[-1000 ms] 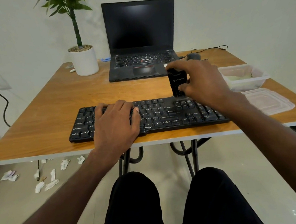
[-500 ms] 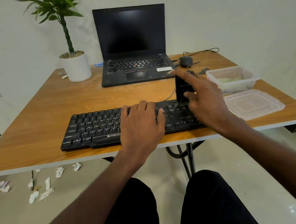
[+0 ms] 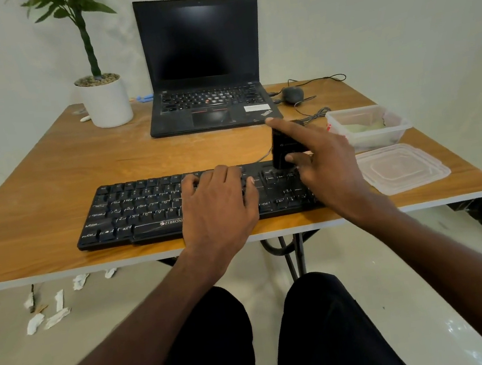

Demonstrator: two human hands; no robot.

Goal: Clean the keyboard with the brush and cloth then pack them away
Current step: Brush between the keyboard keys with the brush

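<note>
A black keyboard [image 3: 145,207] lies along the front edge of the wooden table [image 3: 49,177]. My left hand [image 3: 218,203] rests flat on its middle keys, fingers spread. My right hand [image 3: 323,165] grips a black brush [image 3: 281,149], held upright on the keyboard's top right corner, with the index finger stretched out over its top. A pale green cloth [image 3: 364,127] lies inside the clear plastic container [image 3: 398,128] at the right. Its lid [image 3: 400,167] lies beside it, nearer the front.
An open black laptop [image 3: 202,64] stands behind the keyboard. A potted plant [image 3: 104,99] is at the back left, a grey mouse [image 3: 292,94] with cables at the back right. Paper scraps [image 3: 49,317] litter the floor on the left.
My left hand has slid right from the keyboard's left part to its middle. The brush has moved right to the keyboard's top right corner, and the view has shifted right.
</note>
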